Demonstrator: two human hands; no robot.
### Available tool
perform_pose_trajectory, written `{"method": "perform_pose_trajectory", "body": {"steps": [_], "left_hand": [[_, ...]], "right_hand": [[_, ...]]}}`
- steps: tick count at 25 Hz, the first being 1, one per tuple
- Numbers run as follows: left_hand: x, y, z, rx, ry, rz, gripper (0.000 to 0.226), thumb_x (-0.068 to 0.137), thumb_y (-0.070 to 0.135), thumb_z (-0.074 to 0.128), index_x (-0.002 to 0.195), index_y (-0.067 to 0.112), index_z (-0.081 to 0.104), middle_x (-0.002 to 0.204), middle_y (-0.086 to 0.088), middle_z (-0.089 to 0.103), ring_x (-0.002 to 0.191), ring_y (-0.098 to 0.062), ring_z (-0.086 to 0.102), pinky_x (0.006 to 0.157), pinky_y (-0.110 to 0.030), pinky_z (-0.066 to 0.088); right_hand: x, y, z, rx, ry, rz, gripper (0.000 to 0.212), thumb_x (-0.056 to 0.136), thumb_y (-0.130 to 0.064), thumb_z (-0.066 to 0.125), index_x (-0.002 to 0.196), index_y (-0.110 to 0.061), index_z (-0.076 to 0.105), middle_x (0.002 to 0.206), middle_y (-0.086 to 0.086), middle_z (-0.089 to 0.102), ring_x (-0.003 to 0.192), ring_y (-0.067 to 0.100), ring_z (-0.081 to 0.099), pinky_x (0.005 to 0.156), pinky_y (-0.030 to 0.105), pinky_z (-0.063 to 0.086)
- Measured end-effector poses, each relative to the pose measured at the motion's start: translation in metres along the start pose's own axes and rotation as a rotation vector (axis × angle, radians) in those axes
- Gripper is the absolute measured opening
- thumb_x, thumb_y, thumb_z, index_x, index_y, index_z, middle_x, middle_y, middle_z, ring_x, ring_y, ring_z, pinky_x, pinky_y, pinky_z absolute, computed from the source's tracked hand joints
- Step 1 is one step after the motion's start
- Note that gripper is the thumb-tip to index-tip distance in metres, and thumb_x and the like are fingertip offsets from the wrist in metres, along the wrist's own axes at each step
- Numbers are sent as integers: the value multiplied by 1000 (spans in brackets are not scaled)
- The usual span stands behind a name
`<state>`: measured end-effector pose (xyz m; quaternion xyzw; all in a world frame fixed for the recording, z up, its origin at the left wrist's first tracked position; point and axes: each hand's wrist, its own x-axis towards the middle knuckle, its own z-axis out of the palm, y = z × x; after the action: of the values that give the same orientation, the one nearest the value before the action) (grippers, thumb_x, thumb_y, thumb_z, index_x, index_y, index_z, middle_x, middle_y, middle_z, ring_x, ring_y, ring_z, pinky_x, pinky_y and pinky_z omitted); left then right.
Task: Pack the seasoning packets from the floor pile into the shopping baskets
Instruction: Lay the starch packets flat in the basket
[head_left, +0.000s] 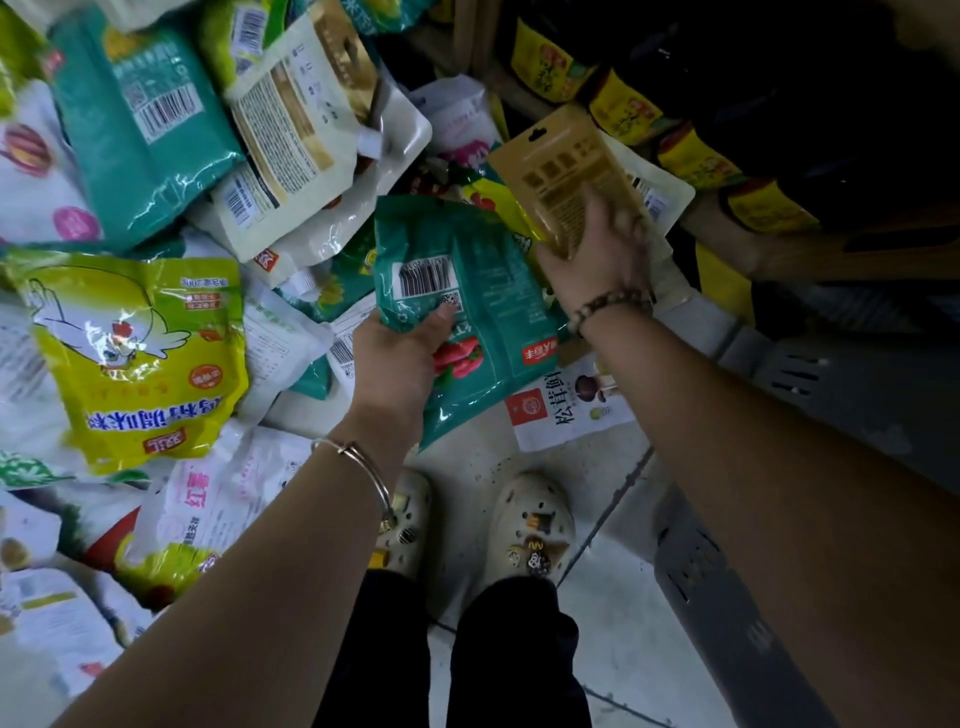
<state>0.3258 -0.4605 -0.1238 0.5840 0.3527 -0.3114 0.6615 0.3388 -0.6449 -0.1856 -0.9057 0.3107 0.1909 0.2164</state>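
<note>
A pile of seasoning packets (156, 218) covers the floor at the left and centre. My left hand (400, 358) grips a teal packet (467, 291) with a barcode and red chillies, thumb on its face, lifted above the floor. My right hand (597, 254) holds a tan-gold packet (566, 166) with a hang hole, fingers wrapped round its lower part, just right of the teal one. A grey plastic shopping basket (800, 374) shows at the right, partly hidden by my right forearm.
A big yellow-green chicken-seasoning bag (145, 358) lies at the left. A white mushroom-seasoning packet (566, 410) lies on the tiled floor (613, 597) by my feet. Dark bottles with yellow labels (691, 156) line a low shelf at the upper right.
</note>
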Motion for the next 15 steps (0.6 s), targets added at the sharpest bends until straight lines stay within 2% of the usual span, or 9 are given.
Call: {"method": "perform_pose_trajectory", "body": {"steps": [2,4,7,9,10,12,15], "left_hand": [[5,-2,-4,-26,21,12,7,91,1,56,92,5,60,57,-7,66,44,-17,61,49,-27,53],[9,-5,-9,-60,45,7,9,91,1,56,92,8,62,60,-7,68,47,-17,63,50,-28,54],[11,-7,-14,-89,64,-9,10,91,2,57,92,10,63,64,-6,70,51,-17,66,51,-29,55],[11,-7,-15,-79,76,-10,10,91,3,57,93,10,63,64,-6,71,51,-17,66,50,-28,55],[9,-6,-16,-68,80,-10,9,91,3,57,93,10,63,64,-6,71,50,-17,66,50,-27,54],[4,-3,-18,-40,79,-14,8,92,5,57,95,9,63,64,-7,70,49,-18,65,49,-27,53],[-12,4,-23,41,77,-11,9,94,7,55,98,6,63,65,-8,70,50,-19,65,48,-27,52]], "right_hand": [[18,-2,6,-109,-124,27,88,79,-59,59,148,-29,12,155,10,10,141,32,11,112,53,16],[30,-4,12,-103,-171,90,90,79,-61,57,148,-28,10,157,8,3,143,31,6,112,56,14],[29,-9,20,-186,-112,75,65,91,-48,48,146,-26,22,151,14,21,136,35,24,107,55,28],[23,-13,18,-237,-62,22,45,98,-30,39,142,-26,31,142,15,36,126,35,40,97,47,40],[19,-13,14,-217,-50,17,42,99,-22,35,141,-28,34,138,14,42,121,35,45,90,43,43],[8,-15,3,-77,4,45,41,100,-16,34,138,-30,40,136,12,45,117,34,50,85,40,45],[-28,-20,-19,196,163,12,34,98,-18,42,128,-25,54,132,10,49,111,32,54,86,38,47]]}}
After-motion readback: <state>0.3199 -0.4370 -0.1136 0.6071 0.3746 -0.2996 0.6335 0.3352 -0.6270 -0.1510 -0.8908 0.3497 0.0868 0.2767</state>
